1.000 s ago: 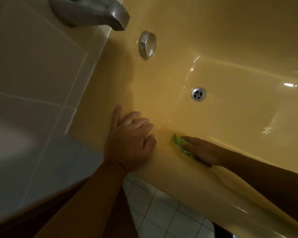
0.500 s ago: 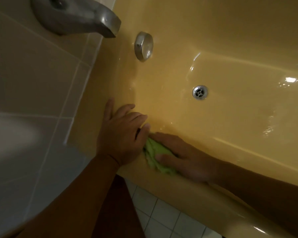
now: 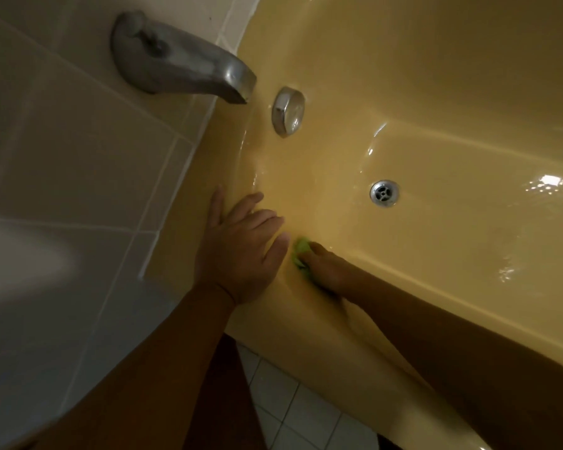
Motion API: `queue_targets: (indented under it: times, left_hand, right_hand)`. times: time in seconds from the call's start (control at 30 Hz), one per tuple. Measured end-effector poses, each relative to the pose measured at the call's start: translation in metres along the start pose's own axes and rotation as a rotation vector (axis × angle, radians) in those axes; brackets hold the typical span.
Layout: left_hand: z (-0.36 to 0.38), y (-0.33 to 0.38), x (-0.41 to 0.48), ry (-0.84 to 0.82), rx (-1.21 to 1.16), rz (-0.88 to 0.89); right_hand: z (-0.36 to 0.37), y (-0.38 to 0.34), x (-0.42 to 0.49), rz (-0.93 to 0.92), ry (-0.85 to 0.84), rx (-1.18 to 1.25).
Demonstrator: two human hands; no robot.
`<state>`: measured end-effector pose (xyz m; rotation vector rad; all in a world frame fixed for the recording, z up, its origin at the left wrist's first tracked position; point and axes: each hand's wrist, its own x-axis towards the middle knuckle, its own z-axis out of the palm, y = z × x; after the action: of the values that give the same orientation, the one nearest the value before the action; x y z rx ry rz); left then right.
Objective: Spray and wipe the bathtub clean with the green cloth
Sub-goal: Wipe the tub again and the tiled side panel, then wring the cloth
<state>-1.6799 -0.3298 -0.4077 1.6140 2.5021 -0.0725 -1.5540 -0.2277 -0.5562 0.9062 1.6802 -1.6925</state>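
Head view: left hand lies palm down on the rounded rim of the yellow bathtub, fingers straight and spread, holding nothing. Just beside its nearest fingertip, on the tub side, the right hand reaches over the rim and sits against the inner wall. Its fingers are bent over the green cloth and hold it bunched against the yellow surface. Only a small crumpled edge of the cloth shows past the fingertips, close to the left hand but not clearly touching it; the rest is hidden under the right hand.

Beyond both hands, on the tub floor, sits the round metal drain, well apart from the cloth, with bright glints on the glossy floor further out to the right-hand side. Up the end wall past the left fingertips is the chrome overflow cover, and next to it a grey metal spout juts out from the grey wall tiles. Behind the wrists, below the rim, white floor tiles show between the forearms
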Motion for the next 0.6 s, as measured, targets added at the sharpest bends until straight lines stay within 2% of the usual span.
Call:
queue_targets:
  times: [0.07, 0.13, 0.2, 0.3, 0.43, 0.5, 0.6]
  left_hand:
    - [-0.001, -0.001, 0.001, 0.011, -0.016, 0.000]
    - [-0.001, -0.002, 0.001, 0.030, -0.030, 0.003]
    - [0.001, -0.003, 0.002, 0.040, -0.017, -0.001]
    - [0.004, -0.006, 0.004, 0.041, -0.020, -0.001]
    - [0.004, -0.010, 0.008, 0.029, -0.018, -0.008]
    - [0.004, -0.011, 0.010, 0.026, -0.017, -0.017]
    - [0.005, -0.014, 0.012, 0.052, -0.017, -0.006]
  right_hand:
    - [0.000, -0.018, -0.030, -0.199, -0.034, 0.127]
    - [-0.006, -0.008, -0.062, -0.349, -0.060, 0.145]
    - [-0.015, 0.015, -0.084, -0.375, -0.146, 0.109]
    - [-0.034, 0.057, -0.071, -0.238, -0.192, 0.019]
    - [-0.042, 0.101, -0.001, 0.024, -0.107, -0.091]
    - [-0.030, 0.090, 0.024, 0.144, -0.012, -0.189]
    - [-0.006, 0.032, 0.039, 0.080, 0.057, -0.042]
